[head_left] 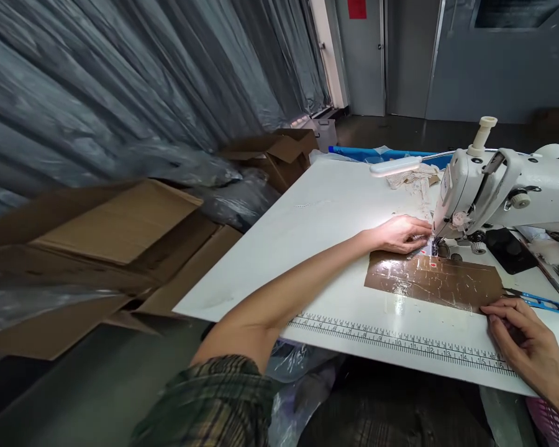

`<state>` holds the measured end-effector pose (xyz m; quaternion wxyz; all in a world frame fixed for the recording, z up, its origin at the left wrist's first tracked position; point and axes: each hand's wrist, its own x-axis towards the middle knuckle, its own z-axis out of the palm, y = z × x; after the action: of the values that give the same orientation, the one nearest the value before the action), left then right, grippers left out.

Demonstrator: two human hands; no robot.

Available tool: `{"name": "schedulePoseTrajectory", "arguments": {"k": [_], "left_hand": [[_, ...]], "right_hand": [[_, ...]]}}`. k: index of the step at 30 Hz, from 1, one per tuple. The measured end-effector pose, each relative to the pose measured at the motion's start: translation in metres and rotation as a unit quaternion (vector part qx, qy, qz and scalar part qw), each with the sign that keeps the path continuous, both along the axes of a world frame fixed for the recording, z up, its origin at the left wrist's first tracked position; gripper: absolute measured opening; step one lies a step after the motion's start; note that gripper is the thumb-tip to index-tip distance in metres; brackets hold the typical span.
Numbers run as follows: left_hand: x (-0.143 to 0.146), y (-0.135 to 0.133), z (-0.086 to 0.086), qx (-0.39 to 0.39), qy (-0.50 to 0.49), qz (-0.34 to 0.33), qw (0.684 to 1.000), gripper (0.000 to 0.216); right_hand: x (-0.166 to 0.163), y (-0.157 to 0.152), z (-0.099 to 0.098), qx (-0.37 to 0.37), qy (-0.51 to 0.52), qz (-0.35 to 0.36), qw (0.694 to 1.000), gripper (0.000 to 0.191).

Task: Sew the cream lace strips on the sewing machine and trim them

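1. From where I stand, I see a white sewing machine (466,186) at the right of the frame, on a white table (279,248); a brown, shiny sheet (428,282) lies flat before it, right of the centre, with its upper edge close by the presser foot (434,247).
2. The left hand (400,234) rests just left of the presser foot, palm down, at the upper left part of the brown sheet; its fingers are near together and a little bent; whether they grip something, I cannot tell.
3. The right hand (522,332) is at the lower right of the frame, with its fingertips touching the lower right corner of the sheet; thumb and forefinger are a small gap apart; if they pinch the corner or only touch it, I cannot tell.
4. Beside this corner lie blue-handled snips (545,302); above them is a black flat object (511,250); a printed ruler scale (400,341) runs along the table's near edge.
5. Behind the machine's head there is pale lace (417,185); open cardboard boxes (121,217) stand at the left; a grey curtain (144,74) fills the upper left.
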<state>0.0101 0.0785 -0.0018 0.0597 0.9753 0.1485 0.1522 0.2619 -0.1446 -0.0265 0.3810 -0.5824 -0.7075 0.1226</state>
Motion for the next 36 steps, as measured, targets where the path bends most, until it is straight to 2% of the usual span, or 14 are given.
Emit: {"name": "schedulePoseTrajectory", "arguments": {"k": [4,8,10,13,15,17,21,25,27,30,34,36], "left_hand": [[-0.004,-0.005,-0.009,0.014,-0.027,-0.035,0.999,0.033],[-0.005,-0.007,-0.008,0.028,-0.003,-0.032,0.999,0.035],[-0.006,-0.008,-0.007,0.038,0.017,0.001,0.999,0.036],[-0.01,-0.009,-0.006,0.06,0.062,0.094,0.992,0.042],[-0.016,-0.01,-0.006,0.074,0.088,0.148,0.982,0.043],[-0.023,-0.012,-0.007,0.081,0.095,0.169,0.978,0.04],[-0.037,-0.018,-0.011,0.068,0.057,0.139,0.986,0.033],[-0.043,-0.02,-0.017,0.032,-0.021,0.117,0.992,0.032],[-0.044,-0.019,-0.02,0.027,-0.049,0.113,0.992,0.032],[-0.044,-0.019,-0.023,0.047,-0.067,0.117,0.99,0.033],[-0.044,-0.022,-0.023,0.067,-0.068,0.13,0.987,0.038],[-0.044,-0.024,-0.022,0.067,-0.069,0.122,0.988,0.038]], "right_hand": [[0.001,0.0,0.002,0.003,-0.002,0.003,1.0,0.021],[-0.002,-0.002,0.0,0.013,-0.005,0.008,1.0,0.018],[-0.003,-0.003,0.002,0.022,-0.003,0.004,1.0,0.019],[0.001,-0.002,0.01,0.057,-0.028,-0.024,0.998,0.022],[0.013,0.001,0.017,0.076,-0.082,-0.057,0.992,0.027],[0.032,0.005,0.019,0.082,-0.159,-0.09,0.98,0.034],[0.076,0.011,0.007,0.051,-0.289,-0.074,0.953,0.035],[0.099,0.009,-0.007,0.009,-0.282,-0.057,0.958,0.021],[0.092,0.008,-0.006,0.031,-0.252,-0.059,0.965,0.02],[0.057,0.009,0.007,0.07,-0.208,-0.032,0.975,0.022],[-0.014,0.027,0.023,-0.01,-0.156,0.064,0.986,0.022],[-0.046,0.042,0.026,-0.007,-0.196,0.044,0.98,0.033]]}}
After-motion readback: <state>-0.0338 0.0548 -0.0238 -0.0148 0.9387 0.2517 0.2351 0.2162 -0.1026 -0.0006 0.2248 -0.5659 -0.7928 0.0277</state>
